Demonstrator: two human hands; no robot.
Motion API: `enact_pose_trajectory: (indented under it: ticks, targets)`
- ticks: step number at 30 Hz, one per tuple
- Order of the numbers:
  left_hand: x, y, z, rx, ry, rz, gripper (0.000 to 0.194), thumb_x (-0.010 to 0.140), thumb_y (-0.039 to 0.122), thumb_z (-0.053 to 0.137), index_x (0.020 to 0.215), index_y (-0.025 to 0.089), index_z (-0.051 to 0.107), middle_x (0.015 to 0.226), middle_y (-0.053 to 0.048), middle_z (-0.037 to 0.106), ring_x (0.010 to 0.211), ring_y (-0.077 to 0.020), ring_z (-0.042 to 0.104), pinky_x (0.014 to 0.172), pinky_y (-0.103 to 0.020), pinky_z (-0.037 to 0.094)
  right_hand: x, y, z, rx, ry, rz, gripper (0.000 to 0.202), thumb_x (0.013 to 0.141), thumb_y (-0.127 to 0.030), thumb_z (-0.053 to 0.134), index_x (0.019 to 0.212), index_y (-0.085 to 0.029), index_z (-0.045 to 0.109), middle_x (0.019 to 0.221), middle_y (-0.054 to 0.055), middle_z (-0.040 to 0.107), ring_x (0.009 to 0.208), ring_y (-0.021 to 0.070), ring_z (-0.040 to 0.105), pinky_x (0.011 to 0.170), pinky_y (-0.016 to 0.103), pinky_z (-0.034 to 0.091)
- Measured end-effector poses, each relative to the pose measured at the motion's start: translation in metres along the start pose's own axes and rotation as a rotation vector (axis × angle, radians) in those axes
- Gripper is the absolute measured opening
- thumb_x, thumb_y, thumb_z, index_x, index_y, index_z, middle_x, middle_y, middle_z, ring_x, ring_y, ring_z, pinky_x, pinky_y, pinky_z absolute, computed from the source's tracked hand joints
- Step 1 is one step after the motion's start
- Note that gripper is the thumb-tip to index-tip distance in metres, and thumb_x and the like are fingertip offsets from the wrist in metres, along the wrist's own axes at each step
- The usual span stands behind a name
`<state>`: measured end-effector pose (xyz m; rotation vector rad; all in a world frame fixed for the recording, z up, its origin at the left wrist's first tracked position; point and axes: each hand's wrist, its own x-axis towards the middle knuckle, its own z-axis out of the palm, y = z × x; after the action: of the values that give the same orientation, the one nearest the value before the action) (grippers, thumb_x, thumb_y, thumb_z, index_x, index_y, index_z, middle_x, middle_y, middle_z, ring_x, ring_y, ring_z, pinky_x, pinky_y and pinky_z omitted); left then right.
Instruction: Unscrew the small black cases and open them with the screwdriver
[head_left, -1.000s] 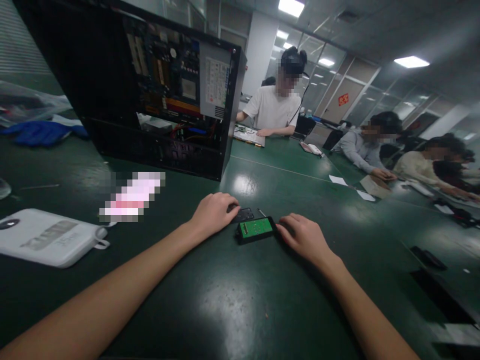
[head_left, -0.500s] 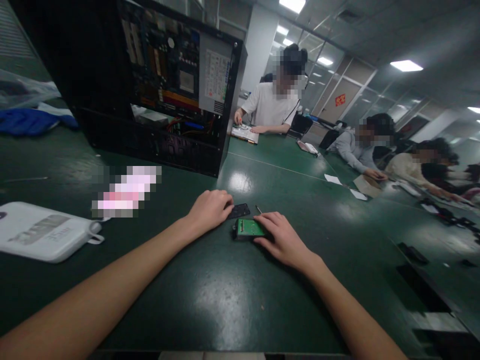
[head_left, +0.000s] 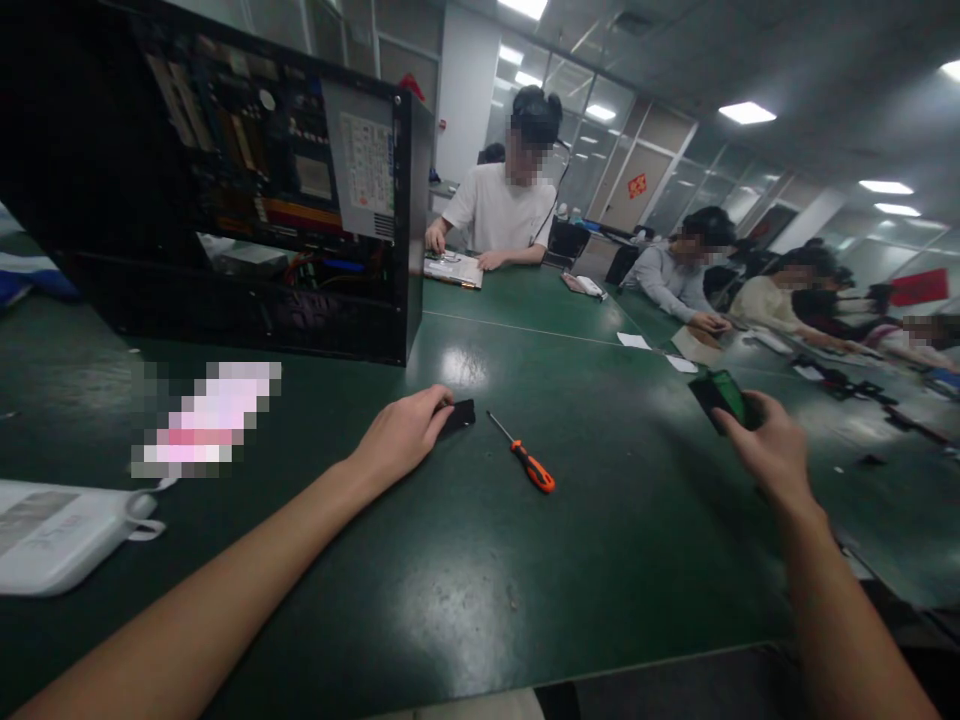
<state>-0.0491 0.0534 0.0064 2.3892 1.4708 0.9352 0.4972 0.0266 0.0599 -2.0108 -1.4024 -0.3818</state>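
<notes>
Near the table's middle, my left hand [head_left: 409,430] grips a small flat black cover [head_left: 459,417] by its left end. Off to the right, my right hand [head_left: 772,445] holds a black case with a green circuit board [head_left: 724,395], raised above the table. Between my hands lies a screwdriver [head_left: 534,465] with an orange and black handle, its tip pointing up and left. It touches neither hand.
An open black computer case [head_left: 415,230] stands at the back left. A white power bank [head_left: 71,535] and a blurred-out bright object [head_left: 214,415] lie left on the green table [head_left: 450,640]. People sit across and along the right side.
My right hand has carried the circuit board case far right and up, uncovering the screwdriver. My left hand has taken hold of the black cover. The view has turned right.
</notes>
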Motion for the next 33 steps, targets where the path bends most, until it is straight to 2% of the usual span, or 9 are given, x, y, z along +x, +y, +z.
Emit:
enact_pose_trajectory:
  ticks: [5,11,13,15,18,21,25,29,33]
  targets:
    - [0.000,0.005,0.006,-0.178,0.051,0.036,0.017,0.101,0.028,0.056,0.110,0.019,0.067,0.102,-0.008,0.077,0.095,-0.0252,0.075,0.088,-0.037,0.056,0.017,0.074,-0.014,-0.166,-0.066,0.177,0.072,0.075,-0.069,0.058,0.124,-0.017,0.067,0.109,0.032,0.070,0.106,0.0521,0.065,0.080,0.061,0.048]
    - [-0.002,0.015,0.006,-0.348,0.073,-0.066,0.019,0.096,0.032,0.066,0.110,0.019,0.070,0.098,-0.006,0.079,0.077,-0.0192,0.074,0.074,-0.030,0.058,0.025,0.084,-0.001,-0.119,-0.284,0.218,0.033,0.057,-0.057,0.071,0.064,-0.030,0.053,0.068,0.019,0.063,0.073,0.0454,0.066,0.065,0.061,0.046]
    - [-0.003,0.017,0.006,-0.415,0.054,-0.098,0.022,0.096,0.034,0.066,0.111,0.019,0.071,0.091,-0.004,0.078,0.065,-0.0166,0.071,0.066,-0.028,0.056,0.021,0.065,0.004,-0.092,-0.259,0.175,0.037,0.057,-0.059,0.072,0.059,-0.030,0.047,0.067,0.021,0.063,0.074,0.0474,0.066,0.065,0.066,0.046]
    - [-0.003,0.018,0.008,-0.511,0.009,-0.132,0.024,0.095,0.033,0.066,0.114,0.019,0.070,0.083,-0.002,0.076,0.059,-0.0150,0.068,0.061,-0.027,0.055,0.012,0.032,0.011,-0.044,-0.207,0.078,0.040,0.063,-0.064,0.069,0.067,-0.026,0.055,0.088,0.031,0.068,0.092,0.0524,0.066,0.076,0.073,0.045]
    - [-0.005,0.024,0.013,-0.714,-0.073,-0.181,0.028,0.091,0.026,0.066,0.118,0.018,0.068,0.089,-0.003,0.077,0.064,-0.0151,0.071,0.067,-0.028,0.059,-0.013,-0.047,0.030,0.139,-0.272,-0.171,0.054,0.084,-0.063,0.056,0.106,-0.016,0.070,0.122,0.028,0.069,0.113,0.0406,0.067,0.100,0.062,0.048]
    - [-0.007,0.031,0.018,-0.853,-0.109,-0.185,0.029,0.088,0.022,0.067,0.117,0.018,0.067,0.101,-0.006,0.079,0.075,-0.0171,0.076,0.080,-0.033,0.063,-0.053,-0.143,0.049,0.366,-0.501,-0.394,0.053,0.100,-0.061,0.046,0.130,-0.025,0.070,0.128,0.010,0.073,0.115,0.0238,0.069,0.104,0.040,0.053]
    - [-0.012,0.042,0.019,-0.905,-0.094,-0.173,0.021,0.091,0.027,0.068,0.108,0.017,0.071,0.100,-0.007,0.080,0.083,-0.0208,0.078,0.085,-0.035,0.063,-0.109,-0.233,0.057,0.896,-0.994,-0.423,0.056,0.105,-0.060,0.042,0.131,-0.021,0.072,0.126,0.011,0.075,0.112,0.0243,0.071,0.103,0.042,0.054]
    - [-0.017,0.049,0.016,-0.765,-0.058,-0.082,0.017,0.094,0.028,0.066,0.105,0.019,0.076,0.094,-0.006,0.079,0.086,-0.0217,0.076,0.083,-0.034,0.061,-0.138,-0.251,0.050,1.109,-1.274,-0.293,0.059,0.104,-0.063,0.045,0.133,-0.018,0.072,0.114,0.011,0.077,0.082,0.0166,0.072,0.079,0.032,0.058]
    - [-0.017,0.048,0.014,-0.548,0.067,0.004,0.017,0.094,0.030,0.068,0.105,0.020,0.077,0.098,-0.007,0.078,0.088,-0.0218,0.072,0.082,-0.034,0.058,-0.124,-0.233,0.038,1.034,-1.149,-0.328,0.054,0.103,-0.058,0.052,0.140,-0.022,0.068,0.108,0.007,0.078,0.083,0.0148,0.069,0.076,0.029,0.055]
